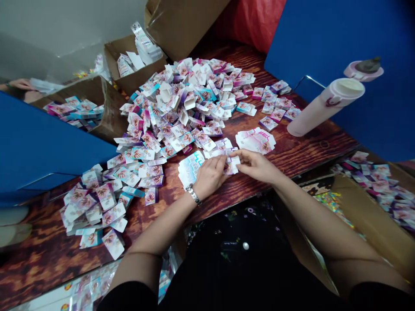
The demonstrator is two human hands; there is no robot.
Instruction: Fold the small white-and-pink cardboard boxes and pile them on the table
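- Left hand (210, 175) and right hand (256, 164) pinch one flat carton (231, 165) between their fingertips, near the front edge of the table (292, 151).
- Heap of folded boxes (181, 103) behind suggests much is done.
- Stack of flats (189, 169), just beside the left hand, looks unfolded.

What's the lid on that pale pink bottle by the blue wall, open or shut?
Open. The bottle shows an uncovered round mouth, and its lid sits flipped back behind the rim.

Packing workshop: heaped small cartons (181, 103), boxes (129, 65)
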